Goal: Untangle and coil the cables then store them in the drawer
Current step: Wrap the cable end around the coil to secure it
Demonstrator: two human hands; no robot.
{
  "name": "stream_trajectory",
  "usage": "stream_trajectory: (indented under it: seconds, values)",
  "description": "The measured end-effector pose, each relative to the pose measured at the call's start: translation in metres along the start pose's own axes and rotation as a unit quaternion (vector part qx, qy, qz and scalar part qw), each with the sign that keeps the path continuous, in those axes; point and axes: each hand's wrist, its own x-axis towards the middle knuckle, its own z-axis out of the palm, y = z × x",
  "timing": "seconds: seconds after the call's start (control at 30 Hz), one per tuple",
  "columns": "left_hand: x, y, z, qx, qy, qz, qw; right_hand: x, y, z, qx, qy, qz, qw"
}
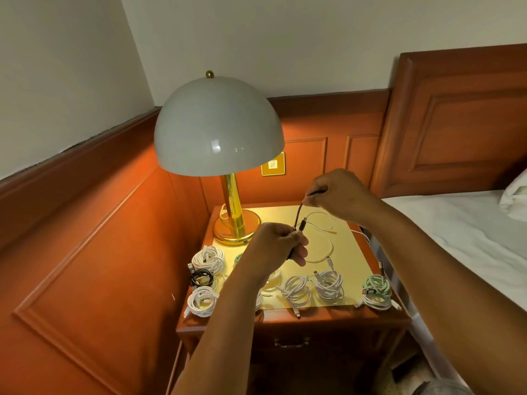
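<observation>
The bed point(462, 223) is seen at the right, and the domed lamp point(219, 129) is planted on the back left of the nightstand's tabletop point(348, 249), close to the action. The drawer point(291, 342) below is seen closed, so nothing has been stored yet.

Along the front and left edges, coiled cables are lined up: white coils point(328, 285), a green-and-white one point(376, 290) at the right corner, a dark one point(202, 277) at the left. A loose white cable point(322, 246) is sprawled unwound mid-tabletop, so more winding is judged to remain.

Above it all, a black cable point(298, 218) is stretched between both hands. It is pinched by the left hand point(278, 248), fingers curled around its lower end, and pinched at its upper end by the right hand point(338, 195).

Risks now: front coils sit near the edge and could be swept off by a forearm. The lamp could be knocked by a wide winding loop. The loose white cable could be snagged by the dangling black end, and a slack grip would let the fresh coil spring open.
</observation>
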Motion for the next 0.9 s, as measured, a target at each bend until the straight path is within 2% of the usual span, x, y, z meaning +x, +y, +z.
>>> stream_trajectory:
  seconds: [0.17, 0.33, 0.47, 0.57, 0.73, 0.9]
  values:
    - [0.011, -0.005, -0.002, -0.017, 0.014, -0.024, 0.999, -0.013, -0.01, 0.006, -0.026, 0.009, -0.03, 0.999]
    - [0.018, -0.013, 0.003, -0.144, 0.066, -0.043, 0.986, -0.04, -0.01, 0.028, -0.007, 0.019, -0.005, 1.0]
    - [0.019, -0.013, 0.005, -0.284, 0.061, -0.066, 0.954, -0.065, -0.004, 0.055, 0.091, 0.062, 0.056, 0.992]
    - [0.018, -0.012, 0.004, -0.348, 0.043, -0.094, 0.932, -0.082, 0.004, 0.076, 0.198, 0.068, 0.107, 0.972]
    - [0.014, -0.015, 0.005, -0.393, 0.0, -0.125, 0.911, -0.104, 0.016, 0.102, 0.309, 0.062, 0.171, 0.933]
    - [0.013, -0.017, 0.002, -0.412, 0.013, -0.121, 0.903, -0.116, 0.026, 0.109, 0.363, 0.025, 0.171, 0.916]
